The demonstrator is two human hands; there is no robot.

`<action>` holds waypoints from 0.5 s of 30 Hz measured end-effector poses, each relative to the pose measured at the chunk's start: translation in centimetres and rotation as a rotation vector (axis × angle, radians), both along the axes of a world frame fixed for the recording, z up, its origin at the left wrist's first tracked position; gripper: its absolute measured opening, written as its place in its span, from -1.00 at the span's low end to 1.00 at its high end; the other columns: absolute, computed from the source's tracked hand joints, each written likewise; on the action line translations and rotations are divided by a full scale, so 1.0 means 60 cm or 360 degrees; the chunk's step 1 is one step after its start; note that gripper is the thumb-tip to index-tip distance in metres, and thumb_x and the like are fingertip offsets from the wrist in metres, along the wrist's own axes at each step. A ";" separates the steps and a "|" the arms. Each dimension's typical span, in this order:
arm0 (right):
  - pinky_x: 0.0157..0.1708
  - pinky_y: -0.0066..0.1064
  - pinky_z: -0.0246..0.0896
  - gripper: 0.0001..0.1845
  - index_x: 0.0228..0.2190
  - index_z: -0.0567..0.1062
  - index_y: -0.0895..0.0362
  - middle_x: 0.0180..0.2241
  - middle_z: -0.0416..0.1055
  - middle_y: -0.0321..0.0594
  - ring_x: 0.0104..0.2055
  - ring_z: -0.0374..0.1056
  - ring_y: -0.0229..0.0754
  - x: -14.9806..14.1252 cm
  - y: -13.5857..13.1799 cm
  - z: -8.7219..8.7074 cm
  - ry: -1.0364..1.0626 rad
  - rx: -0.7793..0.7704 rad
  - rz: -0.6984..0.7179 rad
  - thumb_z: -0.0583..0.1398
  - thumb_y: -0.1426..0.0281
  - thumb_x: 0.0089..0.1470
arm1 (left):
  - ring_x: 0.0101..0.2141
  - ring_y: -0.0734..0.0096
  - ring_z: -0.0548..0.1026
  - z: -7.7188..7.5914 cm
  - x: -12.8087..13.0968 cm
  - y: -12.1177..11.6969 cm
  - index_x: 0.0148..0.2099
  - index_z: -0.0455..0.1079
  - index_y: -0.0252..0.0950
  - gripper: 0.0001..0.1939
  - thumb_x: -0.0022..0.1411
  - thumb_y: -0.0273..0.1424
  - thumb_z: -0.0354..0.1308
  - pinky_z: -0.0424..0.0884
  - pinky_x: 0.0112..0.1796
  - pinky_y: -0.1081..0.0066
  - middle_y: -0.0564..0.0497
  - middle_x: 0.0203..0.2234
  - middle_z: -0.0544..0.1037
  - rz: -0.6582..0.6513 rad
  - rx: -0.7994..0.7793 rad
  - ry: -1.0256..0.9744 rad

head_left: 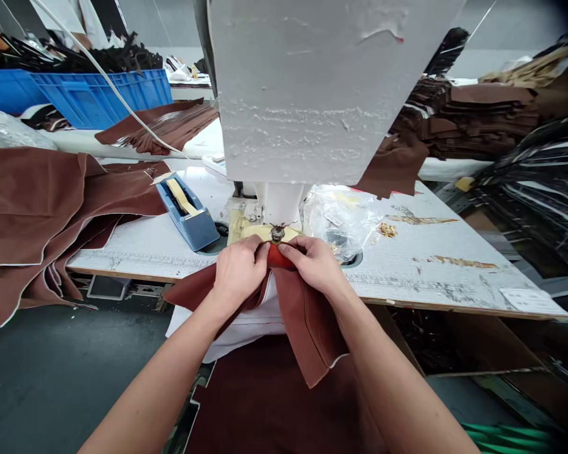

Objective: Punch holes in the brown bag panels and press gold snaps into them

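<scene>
A large white machine stands in front of me, its lower head coming down over the table. Right beneath that head, both hands pinch the upper edge of a brown leather piece. My left hand grips it on the left, thumb against a red-lit patch. My right hand grips it on the right, its thumb on the same patch. The leather drapes over the table's front edge towards my lap, and a white lining shows under it. Exactly how the edge sits in the machine is hidden by the fingers.
A blue tape dispenser stands left of the machine, beside draped brown leather pieces. On the right lie a clear plastic bag and small gold-coloured pieces. Behind are a blue crate and stacked brown pieces.
</scene>
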State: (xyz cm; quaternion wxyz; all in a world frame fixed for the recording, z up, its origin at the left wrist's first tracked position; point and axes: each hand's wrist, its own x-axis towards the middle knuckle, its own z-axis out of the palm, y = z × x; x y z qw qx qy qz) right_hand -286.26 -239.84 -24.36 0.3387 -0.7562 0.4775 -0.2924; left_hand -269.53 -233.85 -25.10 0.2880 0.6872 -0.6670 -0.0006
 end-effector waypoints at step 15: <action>-0.33 -0.39 0.20 -0.73 -0.38 0.58 0.13 -0.41 0.54 -0.27 -0.36 0.39 -0.17 0.001 -0.013 -0.026 -0.0209 0.0039 0.0042 0.19 0.22 0.17 | -0.28 0.19 0.55 -0.010 0.000 -0.003 -0.18 0.47 -0.25 -0.73 0.42 -0.27 -0.01 0.29 -0.27 0.33 -0.08 -0.31 0.62 -0.0034 -0.0034 0.0154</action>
